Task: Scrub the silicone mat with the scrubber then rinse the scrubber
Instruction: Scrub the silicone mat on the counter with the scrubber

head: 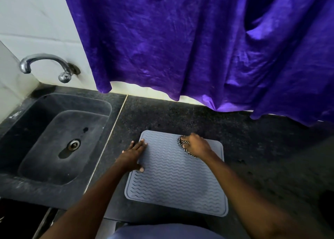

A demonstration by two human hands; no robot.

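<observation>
Most of the scrubber (182, 143) is covered by the right hand (197, 146), so only its dark beaded edge can be seen. Part of the left edge of the silicone mat (177, 181) is hidden under the left hand (134, 154). The purple curtain (180, 40) is cut off by the top and right edges, and the wall behind it is concealed.

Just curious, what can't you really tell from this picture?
All head view:
- scrubber: mostly covered by the right hand, shape unclear.
- wall behind the purple curtain: covered by it.
- space below the sink: dark, cut by the bottom edge.
- soap or water on the mat: too faint to tell.
</observation>
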